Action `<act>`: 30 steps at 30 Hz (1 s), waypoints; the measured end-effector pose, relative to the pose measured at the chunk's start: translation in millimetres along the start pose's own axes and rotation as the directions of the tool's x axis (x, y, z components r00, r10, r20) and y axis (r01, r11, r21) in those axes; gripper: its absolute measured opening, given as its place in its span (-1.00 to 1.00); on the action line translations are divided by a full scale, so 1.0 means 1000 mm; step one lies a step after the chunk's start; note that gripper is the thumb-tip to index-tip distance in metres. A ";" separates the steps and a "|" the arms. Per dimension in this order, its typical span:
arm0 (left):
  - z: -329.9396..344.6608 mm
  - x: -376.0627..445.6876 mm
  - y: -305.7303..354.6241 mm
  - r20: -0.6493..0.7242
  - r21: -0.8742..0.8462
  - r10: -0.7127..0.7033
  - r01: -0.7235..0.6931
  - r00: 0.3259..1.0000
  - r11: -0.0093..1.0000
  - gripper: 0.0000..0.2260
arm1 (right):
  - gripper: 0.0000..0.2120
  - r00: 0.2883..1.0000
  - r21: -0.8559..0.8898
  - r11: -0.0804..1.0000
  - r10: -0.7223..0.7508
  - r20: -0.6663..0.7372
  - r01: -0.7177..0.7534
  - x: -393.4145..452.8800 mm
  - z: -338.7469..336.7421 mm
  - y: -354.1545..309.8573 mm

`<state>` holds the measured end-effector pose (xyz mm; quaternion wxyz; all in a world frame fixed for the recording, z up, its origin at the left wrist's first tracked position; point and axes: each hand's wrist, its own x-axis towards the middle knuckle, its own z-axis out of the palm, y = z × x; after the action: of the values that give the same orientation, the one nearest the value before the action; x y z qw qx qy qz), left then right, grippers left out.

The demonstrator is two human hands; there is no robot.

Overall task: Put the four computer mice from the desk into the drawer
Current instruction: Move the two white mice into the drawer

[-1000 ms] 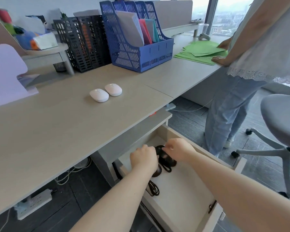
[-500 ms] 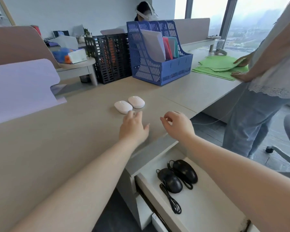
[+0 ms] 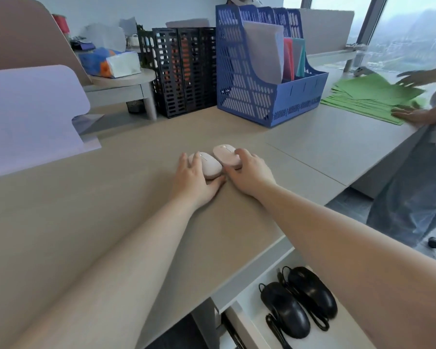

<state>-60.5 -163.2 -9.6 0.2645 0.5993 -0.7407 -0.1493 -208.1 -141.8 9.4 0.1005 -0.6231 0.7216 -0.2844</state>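
Observation:
Two pale pink wireless mice lie side by side on the beige desk [image 3: 111, 197]. My left hand [image 3: 195, 181] wraps around the left pink mouse [image 3: 209, 166], fingers on its left side and thumb under its near end. The right pink mouse [image 3: 225, 153] is gripped at its near right side by my right hand [image 3: 249, 175]. Both mice still rest on the desk. Below the desk edge the white drawer [image 3: 252, 321] stands open, with two black wired mice [image 3: 285, 308] [image 3: 312, 292] lying next to each other inside, cables trailing.
A blue file rack [image 3: 259, 71] and a black mesh rack [image 3: 184, 71] stand at the back. A lilac sheet [image 3: 28, 117] lies far left. At the right another person's hands [image 3: 410, 113] rest on green folders [image 3: 368, 96]; their legs are beside the drawer.
Both hands left the drawer, where the two black mice now lie, rose over the desk and reached forward. They now close on the two pink mice.

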 end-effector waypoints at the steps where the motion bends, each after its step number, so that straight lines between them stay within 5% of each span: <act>1: 0.001 0.004 0.000 0.013 0.022 -0.008 0.008 1.000 1.000 -0.16 | -0.52 1.000 -0.005 1.000 -0.007 -0.007 0.007 0.004 0.003 -0.001; 6: -0.001 0.018 0.002 0.081 0.116 -0.062 0.052 0.995 0.992 -0.11 | -0.50 1.000 -0.014 1.000 0.017 -0.011 -0.017 0.017 0.007 -0.003; 18: -0.014 -0.022 0.022 0.036 0.006 -0.109 0.109 0.993 0.994 0.05 | -0.64 0.996 0.050 0.995 0.089 0.001 -0.089 -0.014 -0.013 0.000; 23: -0.016 -0.069 0.044 0.057 0.003 -0.111 0.111 0.992 0.994 0.06 | -0.49 0.990 0.057 0.990 0.127 0.061 -0.131 -0.061 -0.037 0.008; 27: -0.015 -0.113 0.067 0.095 -0.036 -0.132 0.136 0.987 0.990 0.12 | -0.59 0.980 0.028 0.988 0.145 0.133 -0.150 -0.101 -0.067 0.013; 30: -0.015 -0.143 0.087 0.119 -0.063 -0.097 0.105 0.988 0.993 0.10 | -0.41 0.973 0.053 0.981 0.177 0.151 -0.187 -0.130 -0.091 0.026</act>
<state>-102.3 -3.2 19.5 0.2336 0.6169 -0.7180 -0.2224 -249.2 10.7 42.6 0.1994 -0.5695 0.7566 -0.2520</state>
